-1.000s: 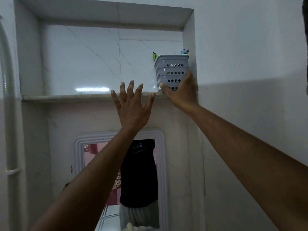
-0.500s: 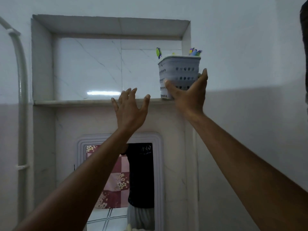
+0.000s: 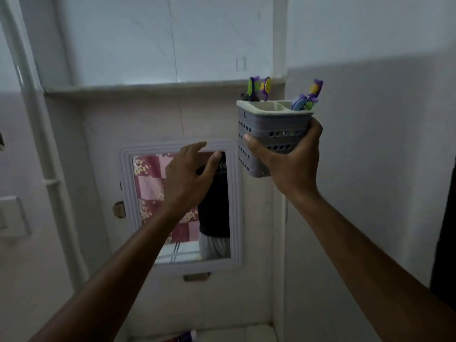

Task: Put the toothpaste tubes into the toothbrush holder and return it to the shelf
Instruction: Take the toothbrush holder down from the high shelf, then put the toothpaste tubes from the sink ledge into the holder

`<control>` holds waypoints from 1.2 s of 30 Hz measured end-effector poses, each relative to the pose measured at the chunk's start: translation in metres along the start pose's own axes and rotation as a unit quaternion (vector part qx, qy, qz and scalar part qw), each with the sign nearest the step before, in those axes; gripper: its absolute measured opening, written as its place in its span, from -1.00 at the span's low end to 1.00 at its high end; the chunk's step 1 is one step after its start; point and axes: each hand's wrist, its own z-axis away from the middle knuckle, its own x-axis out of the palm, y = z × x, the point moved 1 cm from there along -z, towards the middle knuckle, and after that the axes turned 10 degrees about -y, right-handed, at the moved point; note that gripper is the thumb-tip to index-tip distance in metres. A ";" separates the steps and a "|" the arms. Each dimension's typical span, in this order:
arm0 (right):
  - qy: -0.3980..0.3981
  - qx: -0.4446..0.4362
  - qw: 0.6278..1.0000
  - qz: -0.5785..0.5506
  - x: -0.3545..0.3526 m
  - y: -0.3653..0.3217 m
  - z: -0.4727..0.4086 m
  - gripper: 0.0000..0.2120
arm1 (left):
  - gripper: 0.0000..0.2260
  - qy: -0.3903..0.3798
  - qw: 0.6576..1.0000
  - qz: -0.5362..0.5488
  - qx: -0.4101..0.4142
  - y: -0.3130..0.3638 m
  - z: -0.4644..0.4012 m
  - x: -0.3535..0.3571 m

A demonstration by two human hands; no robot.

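Observation:
My right hand [image 3: 292, 166] grips a grey perforated toothbrush holder [image 3: 269, 127] around its lower half, held upright in the air below and in front of the shelf [image 3: 138, 88]. Several colourful toothbrushes [image 3: 308, 97] stick out of its white-rimmed compartments. My left hand [image 3: 190, 178] hovers empty with fingers apart in front of the mirror, to the left of the holder and not touching it. At the bottom edge a red and white tube-like object [image 3: 182, 338] is partly in view on a ledge.
A white-framed mirror [image 3: 237, 206] hangs on the wall below the recessed marble shelf. A white pipe [image 3: 37, 119] runs down the left wall. A dark edge [image 3: 446, 230] stands at the far right.
My right hand has lifted the holder off the shelf's right end and brought it down and toward me. My left hand has dropped from the shelf edge to mirror height.

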 end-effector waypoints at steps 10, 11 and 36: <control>-0.092 0.202 0.974 0.049 -0.005 0.095 0.198 0.12 | -0.54 -0.131 0.980 0.059 -0.140 -0.116 0.175 0.055; -0.101 0.224 0.968 0.048 -0.005 0.103 0.218 0.11 | -0.58 -0.143 0.975 0.059 -0.160 -0.128 0.196 0.059; -0.241 0.496 0.803 0.227 0.052 0.244 0.482 0.13 | -0.50 -0.526 0.792 -0.243 -0.195 -0.353 0.455 0.168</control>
